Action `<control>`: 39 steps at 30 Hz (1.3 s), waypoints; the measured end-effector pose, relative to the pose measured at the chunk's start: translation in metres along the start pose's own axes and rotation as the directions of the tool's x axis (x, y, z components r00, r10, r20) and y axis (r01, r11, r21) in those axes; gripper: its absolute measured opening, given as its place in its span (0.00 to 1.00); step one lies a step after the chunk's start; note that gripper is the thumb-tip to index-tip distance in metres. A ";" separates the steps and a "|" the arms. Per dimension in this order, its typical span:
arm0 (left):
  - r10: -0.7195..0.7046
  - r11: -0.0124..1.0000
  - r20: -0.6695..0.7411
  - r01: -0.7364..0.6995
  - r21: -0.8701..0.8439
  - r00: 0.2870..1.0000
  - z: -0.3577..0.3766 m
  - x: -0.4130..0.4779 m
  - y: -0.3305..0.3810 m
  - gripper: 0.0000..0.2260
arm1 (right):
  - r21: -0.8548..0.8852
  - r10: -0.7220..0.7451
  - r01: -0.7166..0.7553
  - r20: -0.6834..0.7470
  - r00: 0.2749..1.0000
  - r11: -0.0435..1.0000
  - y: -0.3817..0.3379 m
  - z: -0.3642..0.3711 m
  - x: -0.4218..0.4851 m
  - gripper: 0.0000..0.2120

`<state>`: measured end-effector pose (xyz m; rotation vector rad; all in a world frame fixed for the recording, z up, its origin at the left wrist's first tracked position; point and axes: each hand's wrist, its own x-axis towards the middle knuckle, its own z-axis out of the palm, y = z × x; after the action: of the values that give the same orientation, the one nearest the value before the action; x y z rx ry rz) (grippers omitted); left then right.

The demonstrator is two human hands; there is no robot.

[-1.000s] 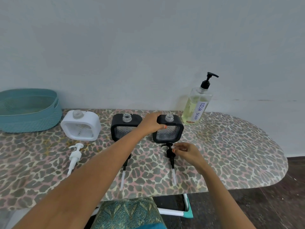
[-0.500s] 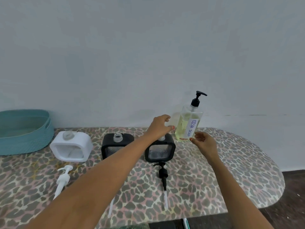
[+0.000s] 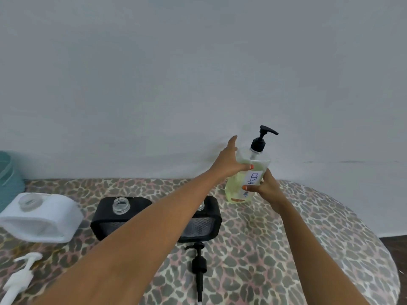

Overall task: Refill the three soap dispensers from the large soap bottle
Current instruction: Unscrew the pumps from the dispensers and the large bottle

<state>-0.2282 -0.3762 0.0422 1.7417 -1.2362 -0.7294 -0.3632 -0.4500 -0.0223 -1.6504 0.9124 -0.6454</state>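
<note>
The large clear soap bottle holds yellow liquid, has a black pump on top and a "DISH SOAP" label. It stands at the back of the leopard-print board. My left hand grips its upper left side. My right hand holds its lower right, over the label. Three open dispensers stand in a row: a white one, a black one, and a second black one partly hidden by my left forearm.
A black pump lies in front of the right black dispenser. A white pump lies at the lower left. A teal basket sits at the left edge. The wall runs close behind the board, whose right end is rounded.
My right hand left the black pump and rose to the soap bottle. My left hand moved off the right black dispenser onto the bottle. The camera tilted up and moved closer.
</note>
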 end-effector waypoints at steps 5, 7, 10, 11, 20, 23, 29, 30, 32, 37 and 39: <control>-0.007 1.000 -0.002 0.007 -0.026 1.000 0.006 0.005 -0.007 0.33 | 0.034 -0.001 0.002 -0.049 0.999 0.999 0.004 0.002 0.005 0.29; 0.007 1.000 -0.007 -0.007 -0.018 1.000 0.006 0.001 -0.007 0.33 | 0.019 0.003 -0.001 -0.096 0.995 1.000 0.002 0.004 0.001 0.27; 0.025 0.998 -0.036 -0.027 -0.054 0.999 0.006 -0.012 -0.004 0.33 | 0.011 -0.015 0.016 -0.134 0.991 1.000 -0.003 0.007 -0.008 0.25; 0.034 0.997 -0.050 -0.037 -0.071 0.998 0.004 -0.016 -0.002 0.32 | 0.002 -0.027 0.028 -0.140 0.990 1.000 -0.007 0.007 -0.012 0.24; 0.152 0.984 -0.075 -0.158 -0.088 0.986 -0.039 -0.060 0.055 0.33 | -0.099 -0.188 0.173 -0.170 0.967 0.980 -0.080 -0.002 -0.056 0.21; 0.183 0.977 -0.092 -0.191 -0.092 0.979 -0.061 -0.083 0.078 0.33 | -0.111 -0.244 0.229 -0.158 0.957 0.967 -0.113 -0.001 -0.079 0.20; 0.219 0.971 -0.105 -0.227 -0.079 0.970 -0.102 -0.141 0.102 0.33 | -0.163 -0.323 0.301 -0.133 0.937 0.940 -0.157 0.022 -0.130 0.18; 0.218 0.971 -0.100 -0.226 -0.080 0.971 -0.108 -0.151 0.102 0.32 | -0.168 -0.331 0.308 -0.131 0.934 0.936 -0.160 0.028 -0.139 0.18; 0.211 0.973 -0.079 -0.218 -0.081 0.974 -0.118 -0.171 0.100 0.32 | -0.183 -0.341 0.317 -0.124 0.932 0.931 -0.160 0.041 -0.155 0.18; 0.172 0.983 -0.049 -0.175 -0.055 0.984 -0.132 -0.217 0.079 0.31 | -0.190 -0.310 0.290 -0.090 0.946 0.938 -0.148 0.077 -0.191 0.19; 0.153 0.986 -0.048 -0.155 -0.053 0.987 -0.136 -0.231 0.067 0.31 | -0.193 -0.294 0.276 -0.075 0.953 0.942 -0.142 0.091 -0.201 0.20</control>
<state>-0.2227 -0.1269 0.1604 1.5886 -1.2924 -0.6260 -0.3690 -0.2174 0.0984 -1.9491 0.8305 -0.8732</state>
